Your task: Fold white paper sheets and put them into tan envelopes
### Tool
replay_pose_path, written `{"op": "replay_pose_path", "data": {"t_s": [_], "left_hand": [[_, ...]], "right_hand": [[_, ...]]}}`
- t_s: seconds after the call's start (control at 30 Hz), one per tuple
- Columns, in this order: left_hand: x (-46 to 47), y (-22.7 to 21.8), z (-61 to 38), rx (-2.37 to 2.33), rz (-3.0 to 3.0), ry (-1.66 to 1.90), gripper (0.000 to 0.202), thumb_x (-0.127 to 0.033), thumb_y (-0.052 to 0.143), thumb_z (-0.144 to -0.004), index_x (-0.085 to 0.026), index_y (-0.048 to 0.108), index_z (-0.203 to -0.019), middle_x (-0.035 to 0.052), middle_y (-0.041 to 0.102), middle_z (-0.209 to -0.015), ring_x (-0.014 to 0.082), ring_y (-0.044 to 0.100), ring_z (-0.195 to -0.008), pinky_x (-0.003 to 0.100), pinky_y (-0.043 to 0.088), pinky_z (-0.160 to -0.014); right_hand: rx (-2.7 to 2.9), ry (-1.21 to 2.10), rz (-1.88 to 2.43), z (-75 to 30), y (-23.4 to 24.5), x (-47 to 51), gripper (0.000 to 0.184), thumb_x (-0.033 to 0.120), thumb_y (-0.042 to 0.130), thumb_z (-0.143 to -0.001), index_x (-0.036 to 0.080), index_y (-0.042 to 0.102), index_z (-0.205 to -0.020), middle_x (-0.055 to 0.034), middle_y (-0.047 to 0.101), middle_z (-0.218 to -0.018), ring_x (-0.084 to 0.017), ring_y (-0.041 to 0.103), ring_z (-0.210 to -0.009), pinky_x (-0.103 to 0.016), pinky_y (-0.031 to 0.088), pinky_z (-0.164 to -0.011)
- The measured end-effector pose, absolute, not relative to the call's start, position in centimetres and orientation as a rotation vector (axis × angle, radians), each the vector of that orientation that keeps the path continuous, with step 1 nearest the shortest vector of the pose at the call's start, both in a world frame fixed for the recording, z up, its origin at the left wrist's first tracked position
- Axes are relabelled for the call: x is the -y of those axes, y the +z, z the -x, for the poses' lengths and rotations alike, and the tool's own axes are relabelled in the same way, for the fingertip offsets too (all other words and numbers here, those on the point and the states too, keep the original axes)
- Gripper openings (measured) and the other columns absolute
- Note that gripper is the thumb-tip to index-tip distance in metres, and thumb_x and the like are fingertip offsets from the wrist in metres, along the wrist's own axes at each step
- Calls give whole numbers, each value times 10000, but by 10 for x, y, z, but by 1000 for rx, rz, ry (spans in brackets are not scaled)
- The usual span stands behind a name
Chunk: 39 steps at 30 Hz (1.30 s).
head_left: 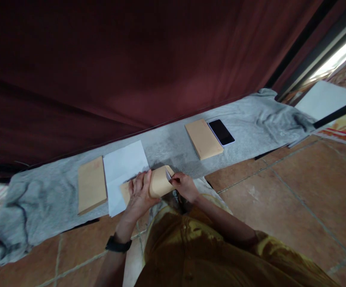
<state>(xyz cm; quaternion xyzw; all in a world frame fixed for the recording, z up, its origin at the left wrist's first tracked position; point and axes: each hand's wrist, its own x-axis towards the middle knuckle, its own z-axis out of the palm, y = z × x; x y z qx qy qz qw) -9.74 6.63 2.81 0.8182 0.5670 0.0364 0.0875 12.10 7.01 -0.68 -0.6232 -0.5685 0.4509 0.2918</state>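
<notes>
A tan paper envelope [160,181] is between my hands, its right end gaping with a bit of white paper [168,175] showing inside. My left hand [140,191] lies across the envelope's left part with fingers wrapped over it. At the open end, the fingers of my right hand [185,186] pinch the edge; whether they also grip the paper inside I cannot tell. Under the envelope's left end lie white paper sheets [125,159]. A stack of tan envelopes [91,185] sits just left of the sheets.
Another tan envelope stack [204,138] lies to the right, beside a dark-screened phone [221,132]. A grey cloth [50,195] covers the narrow bench. Behind it hangs a dark red curtain [149,79]. Tiled floor [295,199] shows in front.
</notes>
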Motion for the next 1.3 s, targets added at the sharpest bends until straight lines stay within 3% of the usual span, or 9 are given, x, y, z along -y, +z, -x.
{"op": "replay_pose_path", "data": {"t_s": [0.23,0.4,0.47,0.57,0.63,0.7,0.93,1.1,1.3], "left_hand": [[-72,30,97,-1663,-2494,117,1179,-362,821,-663,-176,138,-1605,223,365,-1564,415,279,-1506,567,182,-1225],[-75,31,96,-1631,-2514,124,1189,-393,821,-678,-191,113,-1612,228,336,-1578,415,262,-1516,583,177,-1225],[-76,33,97,-1616,-2518,117,1194,-392,827,-680,-198,113,-1616,231,318,-1591,418,256,-1519,597,179,-1223],[-81,37,99,-1585,-2526,98,1193,-365,837,-680,-211,122,-1623,230,289,-1620,429,224,-1533,631,172,-1222],[-85,42,99,-1558,-2540,102,1159,-345,823,-714,-238,119,-1629,217,247,-1654,429,187,-1549,655,156,-1222],[-89,48,97,-1547,-2552,138,1092,-327,784,-777,-275,109,-1634,192,194,-1687,416,160,-1561,671,142,-1223],[-90,44,70,-1616,-2532,405,892,-282,648,-912,-333,125,-1633,146,141,-1716,390,141,-1572,693,180,-1211],[-82,12,52,-1471,-2351,552,800,-256,594,-945,-323,179,-1625,129,147,-1712,339,226,-1560,570,337,-1214],[-73,-8,38,-1421,-2227,632,749,-180,546,-947,-308,224,-1612,119,204,-1694,305,270,-1549,532,356,-1226]], "right_hand": [[1334,1211,1550,-120,-8,-67,114,184,558,-840,246,637,-892,13,717,-862,-166,680,-818,-241,503,-734],[1205,1227,1544,-120,-6,-64,529,226,596,-828,225,491,-1347,18,702,-870,-160,668,-757,-246,504,-697],[1149,1279,1504,-120,-6,-64,595,235,607,-814,223,475,-1393,30,687,-817,-155,655,-736,-241,503,-680],[974,1503,1370,-121,-7,-65,333,293,622,-771,215,668,-1091,25,668,-757,-150,623,-682,-230,492,-587],[797,1657,1251,-122,-7,-67,179,344,662,-712,205,679,-823,26,643,-701,-137,588,-627,-223,485,-537],[610,1711,1156,-123,-5,-69,188,359,718,-631,201,643,-701,35,623,-649,-122,559,-589,-229,502,-541],[299,1580,1063,-121,-2,-81,229,248,755,-518,200,659,-721,19,694,-723,-130,603,-647,-227,507,-587],[196,1552,1052,-118,-12,-86,287,290,810,-550,215,675,-793,3,722,-786,-166,662,-730,-270,558,-646],[198,1610,999,-108,-30,-85,283,273,843,-595,222,668,-811,5,722,-790,-160,673,-727,-288,577,-689]]}}
